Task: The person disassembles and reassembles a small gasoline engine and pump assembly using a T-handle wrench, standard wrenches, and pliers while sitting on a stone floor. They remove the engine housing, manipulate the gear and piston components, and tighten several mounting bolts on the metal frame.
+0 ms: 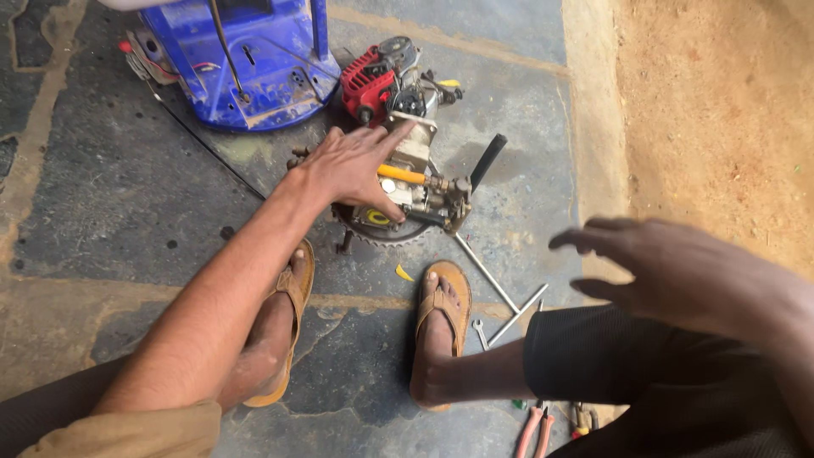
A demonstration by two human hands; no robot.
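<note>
Left hand (352, 165) lies flat on top of the small petrol engine with red plastic shroud and bare metal pump body (398, 144), fingers (392, 136) spread and pressing, not wrapped around anything. Engine sits on the dark stone floor (110, 195) between the blue plastic sprayer tank (246, 68) and the person's two feet in tan leather sandals (441, 305); a toothed metal disc (381, 233) shows under it. Right hand (653, 267) hovers well apart to the right, fingers loosely curled and apart, holding nothing. Long T-handle steel socket wrench (500, 293) lies on the floor just beside the right foot, small spanner (480, 332) near it, orange-handled pliers (534, 431) at the bottom edge. Judgement: to steady the unit well, keep the palm weight over the metal body, not the yellow fitting (400, 175) or the black hose (487, 157), which look easier to bend.
</note>
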